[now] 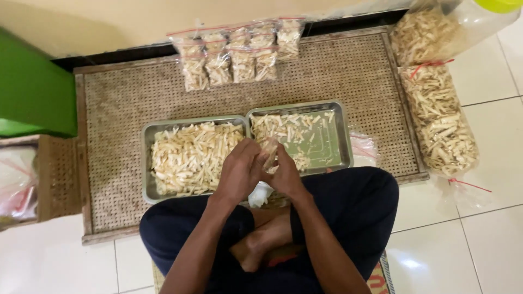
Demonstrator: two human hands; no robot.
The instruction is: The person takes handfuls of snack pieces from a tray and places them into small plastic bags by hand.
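My left hand (pixel 239 170) and my right hand (pixel 285 175) meet above my lap, both closed on a small clear plastic bag (pixel 269 154) with pale snack sticks in it. Just beyond them stand two metal trays. The left tray (pixel 146 163) is heaped with pale snack sticks (pixel 190 155). The right tray (pixel 340 136) is partly bare, with sticks at its near left. A row of several small filled bags (pixel 239 54) with red zip strips lies at the far side of the woven rattan board (pixel 359 76).
Two large clear sacks of sticks (pixel 438 117) lie along the board's right edge on white tiles. A small pile of clear bags (pixel 364 148) sits right of the trays. A green box (pixel 32 92) stands at left. My crossed legs are below.
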